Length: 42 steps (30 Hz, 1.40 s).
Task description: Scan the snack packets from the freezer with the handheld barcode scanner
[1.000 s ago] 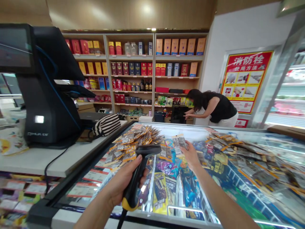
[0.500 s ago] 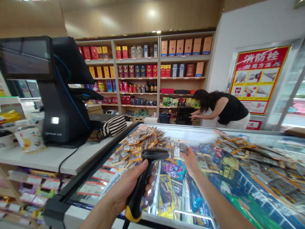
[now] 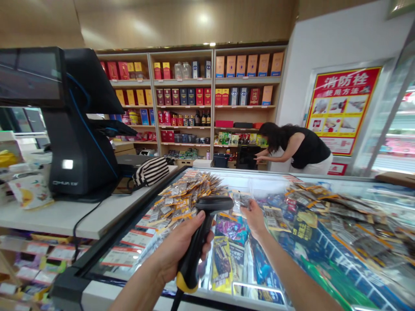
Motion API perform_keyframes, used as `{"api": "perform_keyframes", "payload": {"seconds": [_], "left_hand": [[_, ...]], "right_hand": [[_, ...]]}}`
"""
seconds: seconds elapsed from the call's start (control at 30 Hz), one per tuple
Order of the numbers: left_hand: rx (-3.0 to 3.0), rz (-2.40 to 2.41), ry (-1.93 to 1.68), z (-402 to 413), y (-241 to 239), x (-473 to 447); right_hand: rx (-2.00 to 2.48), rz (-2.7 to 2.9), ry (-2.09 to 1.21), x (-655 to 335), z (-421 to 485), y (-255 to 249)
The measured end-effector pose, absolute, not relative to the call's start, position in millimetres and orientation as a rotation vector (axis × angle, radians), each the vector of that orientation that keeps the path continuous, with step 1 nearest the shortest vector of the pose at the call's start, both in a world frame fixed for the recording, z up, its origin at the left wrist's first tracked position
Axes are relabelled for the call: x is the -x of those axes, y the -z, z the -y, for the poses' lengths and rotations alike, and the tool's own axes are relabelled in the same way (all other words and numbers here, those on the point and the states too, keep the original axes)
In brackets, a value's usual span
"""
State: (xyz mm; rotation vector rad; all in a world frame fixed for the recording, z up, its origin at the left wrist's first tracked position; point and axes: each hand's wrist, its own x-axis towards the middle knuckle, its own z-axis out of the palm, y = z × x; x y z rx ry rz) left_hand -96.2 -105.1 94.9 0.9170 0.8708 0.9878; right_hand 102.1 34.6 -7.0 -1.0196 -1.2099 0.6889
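Observation:
My left hand (image 3: 184, 237) is wrapped round the handle of a black and yellow barcode scanner (image 3: 214, 203), its head turned toward the right. Just past the scanner's head, my right hand (image 3: 254, 220) pinches a small clear-and-grey snack packet (image 3: 240, 198) by its edge. Both hands are over the glass top of a chest freezer (image 3: 223, 297). A heap of orange-edged snack packets (image 3: 186, 196) lies on the glass behind the scanner. Beside my right hand lies a single packet (image 3: 275, 217), and a second heap of packets (image 3: 366, 224) spreads out at the right.
Left of the freezer stands a counter (image 3: 81, 216) with a black cash register (image 3: 78, 147) and a striped pouch (image 3: 152, 170). Bagged goods (image 3: 222, 263) show through the glass. Another person (image 3: 298, 147) bends near the back shelves (image 3: 184, 82).
The view has shifted slightly, so the background sits further left. The scanner appears a little higher and closer to the packet in my right hand. Both grips are unchanged.

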Motion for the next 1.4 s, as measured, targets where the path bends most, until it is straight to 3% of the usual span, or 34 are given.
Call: {"api": "perform_keyframes", "payload": {"seconds": [1.4], "left_hand": [[-0.832,-0.643,-0.927,100.3,-98.4,91.6]], "right_hand": [[0.989,1.236,-0.64,-96.6,-42.6,13.3]]}}
